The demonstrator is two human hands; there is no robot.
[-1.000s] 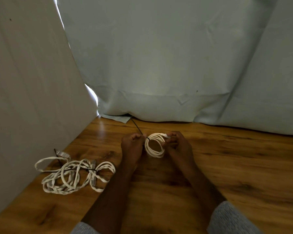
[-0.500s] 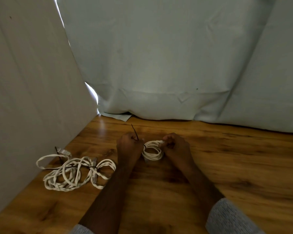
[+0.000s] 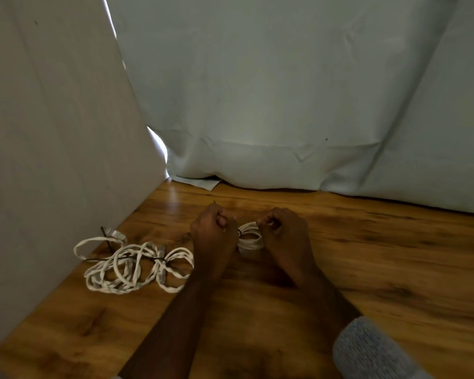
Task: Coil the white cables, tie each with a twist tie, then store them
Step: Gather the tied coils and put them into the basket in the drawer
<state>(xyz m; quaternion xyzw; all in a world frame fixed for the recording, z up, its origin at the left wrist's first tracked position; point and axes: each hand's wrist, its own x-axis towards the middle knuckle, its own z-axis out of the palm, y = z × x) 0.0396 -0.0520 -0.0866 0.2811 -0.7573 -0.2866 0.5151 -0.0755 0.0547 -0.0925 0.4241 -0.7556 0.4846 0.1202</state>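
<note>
A small coiled white cable (image 3: 249, 238) sits between my two hands just above the wooden table (image 3: 381, 263). My left hand (image 3: 213, 230) is curled into a fist at the coil's left side and pinches a dark twist tie whose thin end pokes up behind the knuckles. My right hand (image 3: 283, 231) grips the coil's right side with curled fingers. The tie wraps the coil's left edge. To the left lies a bigger bundle of white cables (image 3: 133, 265), one part bound with a dark tie.
A pale panel (image 3: 52, 138) stands along the table's left edge, close to the cable bundle. A light curtain (image 3: 298, 105) hangs behind the table. A loose dark tie (image 3: 103, 231) lies by the panel. Bare wood spreads to the right.
Both hands have lowered the coil slightly toward the table and closed tighter around it. The tie's free end now shows shorter above my left hand.
</note>
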